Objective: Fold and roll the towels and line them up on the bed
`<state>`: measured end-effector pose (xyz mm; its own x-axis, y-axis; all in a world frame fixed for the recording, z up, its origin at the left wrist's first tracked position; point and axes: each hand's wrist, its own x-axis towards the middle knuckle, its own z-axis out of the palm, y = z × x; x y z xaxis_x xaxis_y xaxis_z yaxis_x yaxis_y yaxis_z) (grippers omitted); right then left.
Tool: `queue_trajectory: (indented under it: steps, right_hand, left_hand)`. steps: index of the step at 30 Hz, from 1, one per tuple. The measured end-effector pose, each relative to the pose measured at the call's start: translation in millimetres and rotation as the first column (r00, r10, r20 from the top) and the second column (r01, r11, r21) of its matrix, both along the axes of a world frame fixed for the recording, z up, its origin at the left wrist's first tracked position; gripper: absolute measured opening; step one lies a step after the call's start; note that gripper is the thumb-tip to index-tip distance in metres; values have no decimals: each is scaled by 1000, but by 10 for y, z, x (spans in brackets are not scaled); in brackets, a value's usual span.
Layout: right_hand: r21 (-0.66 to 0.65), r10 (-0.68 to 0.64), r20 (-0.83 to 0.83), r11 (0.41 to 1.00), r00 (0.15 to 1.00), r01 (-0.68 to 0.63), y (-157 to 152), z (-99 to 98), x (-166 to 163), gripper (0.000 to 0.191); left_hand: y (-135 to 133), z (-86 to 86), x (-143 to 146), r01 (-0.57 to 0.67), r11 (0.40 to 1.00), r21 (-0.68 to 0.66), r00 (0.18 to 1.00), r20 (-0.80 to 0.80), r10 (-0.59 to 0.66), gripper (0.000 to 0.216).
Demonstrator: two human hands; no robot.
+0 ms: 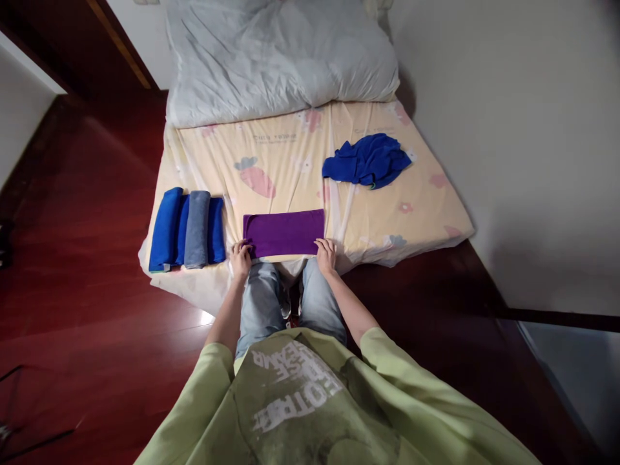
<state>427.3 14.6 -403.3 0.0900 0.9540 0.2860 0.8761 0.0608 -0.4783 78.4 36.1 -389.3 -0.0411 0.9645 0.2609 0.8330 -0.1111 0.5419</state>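
Observation:
A purple towel (285, 234), folded into a flat, wide rectangle, lies at the near edge of the bed. My left hand (241, 258) is at its near left corner, fingers closed on the cloth. At the near right corner, my right hand (326, 254) pinches the edge in the same way; both thumbs are mostly hidden. Left of the towel, a rolled grey towel (197, 229) lies beside several rolled blue towels (165, 229). Farther back on the right is a crumpled blue towel (368, 160), loosely bunched.
The bed (285, 177) has a pale yellow sheet with a carrot print. A bulky light-grey quilt (285, 64) covers its far end. Walls stand behind and to the right. Dark red flooring (87, 278) runs along the left, and a thin black stand (29, 420) shows at lower left.

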Motion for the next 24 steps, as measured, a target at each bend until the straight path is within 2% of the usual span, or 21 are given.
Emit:
queue_trajectory:
  steps: [3,7,12,19,24]
  right_hand:
    - [-19,77,60,997,995,-76,-15,2,63,44]
    - [-47,219,168,976,961,-214,-89,65,217,47]
    - [-108,392,248,920,886,-377,-59,149,411,53]
    - [-181,419,223,905,880,-385,131,197,415,53]
    - [-148,416,104,905,903,-400,-39,129,485,58]
  left_hand:
    - [-15,7,-29,103,993,-57,993,-45,-105,39]
    - [-40,29,-134,183,975,-123,961,-188,-204,44]
    - [20,56,-202,339,930,-144,874,-317,-368,72]
    - [185,134,-104,355,914,-199,840,-362,-405,59]
    - [-11,101,-233,400,897,-189,839,-319,-441,54]
